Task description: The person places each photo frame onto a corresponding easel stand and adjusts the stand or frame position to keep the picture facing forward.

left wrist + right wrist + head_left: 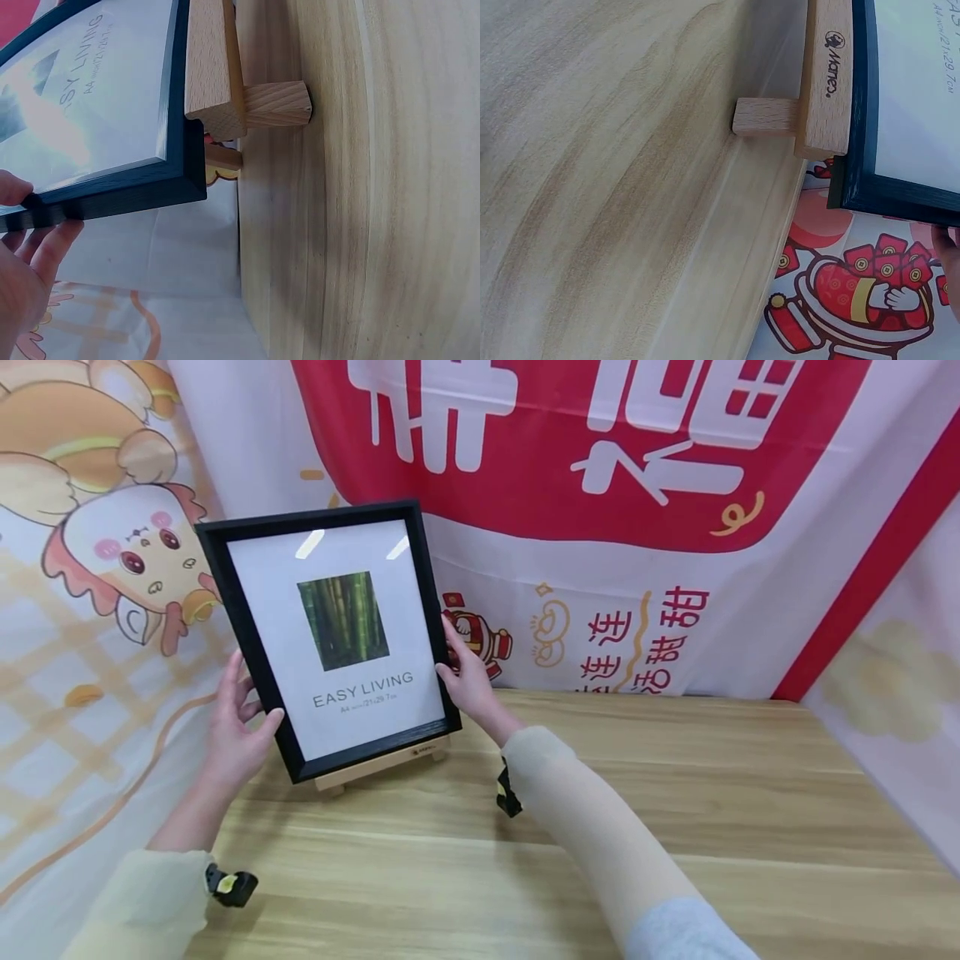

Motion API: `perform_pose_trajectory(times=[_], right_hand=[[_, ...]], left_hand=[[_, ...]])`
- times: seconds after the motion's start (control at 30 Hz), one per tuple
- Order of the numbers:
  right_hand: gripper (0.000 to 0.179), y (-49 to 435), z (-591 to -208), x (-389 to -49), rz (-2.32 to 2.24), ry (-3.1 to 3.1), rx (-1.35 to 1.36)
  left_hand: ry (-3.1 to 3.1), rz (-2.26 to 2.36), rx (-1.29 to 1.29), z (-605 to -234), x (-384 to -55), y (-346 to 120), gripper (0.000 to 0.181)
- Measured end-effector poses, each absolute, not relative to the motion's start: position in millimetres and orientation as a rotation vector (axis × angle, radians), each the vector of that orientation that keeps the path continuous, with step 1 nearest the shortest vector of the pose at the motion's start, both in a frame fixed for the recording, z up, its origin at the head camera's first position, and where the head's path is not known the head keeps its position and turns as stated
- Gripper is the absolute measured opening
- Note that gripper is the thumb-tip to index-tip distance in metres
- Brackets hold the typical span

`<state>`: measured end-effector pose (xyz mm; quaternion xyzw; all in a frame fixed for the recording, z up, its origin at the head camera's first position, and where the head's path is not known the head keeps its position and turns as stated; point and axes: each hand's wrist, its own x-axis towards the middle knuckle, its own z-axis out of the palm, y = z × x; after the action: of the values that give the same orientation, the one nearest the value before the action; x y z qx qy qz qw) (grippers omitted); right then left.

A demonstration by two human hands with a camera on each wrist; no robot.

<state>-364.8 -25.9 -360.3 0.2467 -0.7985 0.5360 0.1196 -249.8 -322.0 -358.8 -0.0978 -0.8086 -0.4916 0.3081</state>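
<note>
A black picture frame (262, 647) with a bamboo picture and the words "EASY LIVING" leans back on a small wooden easel (382, 763). Its lower edge sits on the easel's ledge, seen in the left wrist view as a pale wooden bar (211, 67). My left hand (238, 731) grips the frame's left side, thumb at the front and fingers along the outer edge. On the opposite side my right hand (472, 683) holds the right edge, with its far fingers partly hidden behind. The easel's upper part is hidden by the frame.
The wooden tabletop (712, 827) stretches to the right and front. Behind it hangs a red and white printed cloth (600, 527); a cartoon-patterned cloth (90, 693) hangs close on the left. A stubby easel foot (765, 116) stands on the table.
</note>
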Motion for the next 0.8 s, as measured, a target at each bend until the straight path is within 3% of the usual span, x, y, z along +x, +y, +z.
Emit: perform_pose_trajectory(times=[0.43, 0.63, 0.8], right_hand=[[0.078, -21, -356, -367, 1.546, -2.434, 0.714], [0.079, -6, -366, -364, 1.632, -2.467, 0.715], [0.083, 10, -379, -353, 1.772, -2.438, 0.793]], left_hand=[[-2.127, -1.331, -0.297, -342, -236, -306, 0.087], [-2.198, -1.283, -0.219, -367, -244, -320, 0.089], [-2.313, -1.314, -0.145, -395, -226, -318, 0.093]])
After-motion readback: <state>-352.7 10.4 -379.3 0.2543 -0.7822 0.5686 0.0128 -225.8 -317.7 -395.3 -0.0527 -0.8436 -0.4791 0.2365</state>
